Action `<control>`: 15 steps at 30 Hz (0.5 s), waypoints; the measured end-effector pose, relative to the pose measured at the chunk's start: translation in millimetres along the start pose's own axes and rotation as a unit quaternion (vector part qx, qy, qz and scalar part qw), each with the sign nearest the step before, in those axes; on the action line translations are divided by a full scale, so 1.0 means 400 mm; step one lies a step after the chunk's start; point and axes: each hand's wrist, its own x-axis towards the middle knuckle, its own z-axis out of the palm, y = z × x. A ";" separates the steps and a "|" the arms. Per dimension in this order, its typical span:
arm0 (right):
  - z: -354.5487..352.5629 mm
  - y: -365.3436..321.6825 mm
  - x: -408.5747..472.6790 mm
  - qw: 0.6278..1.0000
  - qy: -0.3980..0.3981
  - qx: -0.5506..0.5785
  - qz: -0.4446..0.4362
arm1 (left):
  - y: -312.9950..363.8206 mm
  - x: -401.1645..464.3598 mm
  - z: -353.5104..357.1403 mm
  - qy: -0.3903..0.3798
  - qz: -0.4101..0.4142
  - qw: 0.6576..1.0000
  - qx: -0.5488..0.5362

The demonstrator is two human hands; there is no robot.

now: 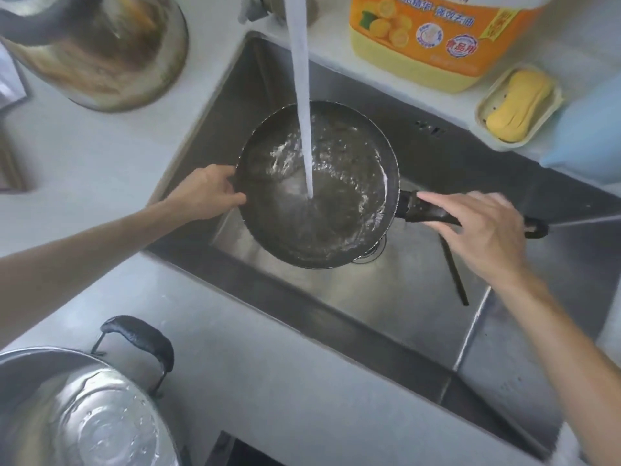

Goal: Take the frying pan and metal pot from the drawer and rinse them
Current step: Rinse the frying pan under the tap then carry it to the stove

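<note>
A dark frying pan (339,210) hangs over the steel sink (403,314), and a stream of tap water (302,105) pours into its middle and swirls inside. My left hand (208,191) grips the pan's left rim. My right hand (484,233) is wrapped around the pan's black handle (426,210). The metal pot (67,412) with a black side handle stands on the counter at the bottom left, wet inside.
An orange and yellow detergent jug (433,35) and a soap dish with a yellow bar (517,105) sit behind the sink. A large steel lid or bowl (100,52) lies at the top left. A dark thin utensil (453,267) rests in the sink.
</note>
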 end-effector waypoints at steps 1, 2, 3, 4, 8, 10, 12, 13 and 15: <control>0.000 0.001 -0.005 0.999 0.029 -0.015 -0.008 | 0.000 0.008 0.006 -0.001 0.000 1.000 -0.012; 0.001 0.002 -0.011 0.998 0.055 -0.026 -0.009 | 0.000 0.016 0.014 0.001 0.002 1.000 -0.025; 0.002 0.003 -0.016 0.997 0.075 -0.034 -0.004 | -0.001 0.022 0.022 0.006 0.006 0.999 -0.038; 0.003 0.003 -0.020 0.995 0.086 -0.041 0.004 | -0.001 0.025 0.029 0.013 0.008 0.998 -0.055; -0.004 -0.021 -0.010 0.994 0.049 -0.032 0.088 | 0.009 0.016 0.048 0.070 0.013 0.989 -0.131; -0.018 -0.035 0.009 0.990 0.021 0.005 0.142 | 0.013 0.020 0.050 0.102 0.020 0.985 -0.138; -0.030 -0.033 0.023 0.989 -0.010 0.034 0.145 | 0.016 0.023 0.046 0.126 0.034 0.980 -0.148; -0.036 -0.025 0.028 0.990 -0.032 0.039 0.129 | 0.017 0.025 0.044 0.140 0.043 0.977 -0.155; -0.048 -0.004 0.037 0.989 -0.093 0.037 0.109 | 0.020 0.028 0.040 0.176 0.056 0.969 -0.163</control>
